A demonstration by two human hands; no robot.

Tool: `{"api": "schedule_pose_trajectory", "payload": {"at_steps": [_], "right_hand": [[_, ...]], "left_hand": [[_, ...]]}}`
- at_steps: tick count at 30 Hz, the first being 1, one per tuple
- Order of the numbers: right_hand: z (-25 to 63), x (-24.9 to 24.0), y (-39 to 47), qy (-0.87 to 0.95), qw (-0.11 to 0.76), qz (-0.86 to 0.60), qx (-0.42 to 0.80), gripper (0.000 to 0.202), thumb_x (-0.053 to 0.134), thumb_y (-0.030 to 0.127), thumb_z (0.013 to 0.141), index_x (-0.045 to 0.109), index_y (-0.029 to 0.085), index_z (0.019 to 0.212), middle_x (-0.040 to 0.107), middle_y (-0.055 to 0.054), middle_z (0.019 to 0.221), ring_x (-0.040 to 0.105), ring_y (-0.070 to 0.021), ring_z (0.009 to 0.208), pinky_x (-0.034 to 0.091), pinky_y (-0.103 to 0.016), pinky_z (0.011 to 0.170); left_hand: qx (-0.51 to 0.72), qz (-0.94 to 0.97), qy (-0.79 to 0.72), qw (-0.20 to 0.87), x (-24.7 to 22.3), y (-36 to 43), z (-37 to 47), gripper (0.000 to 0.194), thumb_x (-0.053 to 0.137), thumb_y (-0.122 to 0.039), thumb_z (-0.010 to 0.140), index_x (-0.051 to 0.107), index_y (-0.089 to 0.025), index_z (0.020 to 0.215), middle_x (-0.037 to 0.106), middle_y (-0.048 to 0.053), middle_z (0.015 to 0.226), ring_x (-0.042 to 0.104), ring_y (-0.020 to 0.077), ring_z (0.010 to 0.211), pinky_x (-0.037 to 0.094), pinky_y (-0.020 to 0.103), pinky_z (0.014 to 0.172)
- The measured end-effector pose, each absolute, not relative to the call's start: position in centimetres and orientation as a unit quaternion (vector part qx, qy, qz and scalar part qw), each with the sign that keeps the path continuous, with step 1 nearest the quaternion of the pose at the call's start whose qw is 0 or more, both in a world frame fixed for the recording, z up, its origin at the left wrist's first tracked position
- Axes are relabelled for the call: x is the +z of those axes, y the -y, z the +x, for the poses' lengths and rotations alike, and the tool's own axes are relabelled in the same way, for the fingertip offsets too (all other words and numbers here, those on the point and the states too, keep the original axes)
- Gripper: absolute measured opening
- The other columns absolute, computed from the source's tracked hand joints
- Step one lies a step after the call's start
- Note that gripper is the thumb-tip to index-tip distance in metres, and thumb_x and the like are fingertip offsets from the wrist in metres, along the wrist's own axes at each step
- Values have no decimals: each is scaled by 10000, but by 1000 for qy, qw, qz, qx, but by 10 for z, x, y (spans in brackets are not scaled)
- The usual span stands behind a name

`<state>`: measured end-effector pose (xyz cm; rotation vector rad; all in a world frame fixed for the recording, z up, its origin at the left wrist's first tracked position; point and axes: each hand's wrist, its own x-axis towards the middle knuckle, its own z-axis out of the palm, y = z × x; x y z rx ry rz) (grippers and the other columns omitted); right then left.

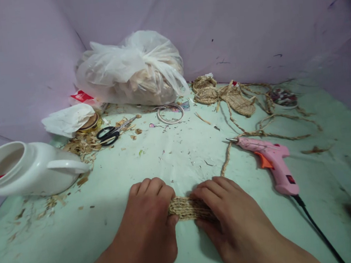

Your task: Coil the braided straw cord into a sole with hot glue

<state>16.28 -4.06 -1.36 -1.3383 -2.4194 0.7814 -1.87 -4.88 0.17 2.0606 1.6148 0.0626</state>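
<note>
Between my two hands is a woven straw piece (187, 208), made of braided cord laid in tight rows. My left hand (152, 216) is closed on its left end, thumb below and fingers above. My right hand (227, 213) grips the right end and hides much of it. From behind the right hand a loose straw braid (226, 159) runs up toward the metal tip of a pink glue gun (267, 155). The gun lies on its side to the right, its orange trigger facing left.
A white jug (42, 165) stands at left near black-handled scissors (113, 133) and straw scraps. Along the wall sit a stuffed plastic bag (135, 73), a white ring (170, 113) and woven straw pieces (237, 98). A black cable (318, 227) trails from the glue gun.
</note>
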Motion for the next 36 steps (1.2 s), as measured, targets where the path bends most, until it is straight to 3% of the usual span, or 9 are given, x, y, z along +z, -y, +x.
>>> {"api": "schedule_pose_trajectory", "payload": {"at_steps": [6, 10, 14, 17, 20, 36], "right_hand": [[161, -13, 41, 830, 127, -474, 266, 232, 591, 138, 681, 590, 176, 910, 615, -58, 851, 490, -238, 803, 402, -414, 740], [168, -14, 43, 831, 139, -475, 252, 450, 643, 132, 670, 540, 138, 1109, 629, -70, 925, 513, -241, 868, 399, -441, 837], [182, -12, 44, 856, 122, -462, 199, 614, 742, 254, 646, 500, 147, 1200, 609, -97, 1130, 490, -288, 1053, 260, -522, 1000], [191, -11, 44, 860, 108, -464, 184, 547, 755, 327, 654, 544, 187, 1139, 607, -75, 1156, 469, -295, 1108, 227, -527, 1020], [195, -12, 45, 853, 108, -474, 192, 476, 749, 298, 674, 564, 200, 1102, 612, -49, 1143, 473, -271, 1108, 213, -508, 1037], [192, -13, 48, 838, 127, -491, 202, 419, 743, 283, 684, 597, 183, 1063, 608, -52, 1086, 484, -252, 1030, 313, -473, 978]], "left_hand": [[121, 787, -546, 260, -1, 53, -14, 369, 523, -143, 683, 512, -216, 1045, 534, 66, 1063, 469, 246, 957, 378, 449, 840], [96, 794, -541, 259, -5, 51, -4, 201, 523, -145, 710, 557, -211, 897, 556, 47, 919, 476, 235, 868, 368, 459, 817], [89, 803, -539, 236, -6, 49, 0, 173, 505, -131, 728, 572, -203, 869, 553, 47, 887, 467, 232, 852, 348, 467, 818], [73, 823, -520, 218, -3, 48, 1, 157, 502, -150, 731, 580, -196, 860, 548, 55, 891, 458, 239, 850, 340, 474, 811], [57, 844, -496, 194, 0, 45, 3, 136, 506, -163, 713, 580, -183, 825, 542, 63, 871, 453, 248, 849, 332, 487, 818], [64, 888, -445, 92, -5, 42, 8, 73, 516, -160, 662, 584, -165, 687, 556, 50, 699, 494, 214, 726, 325, 496, 916]]}}
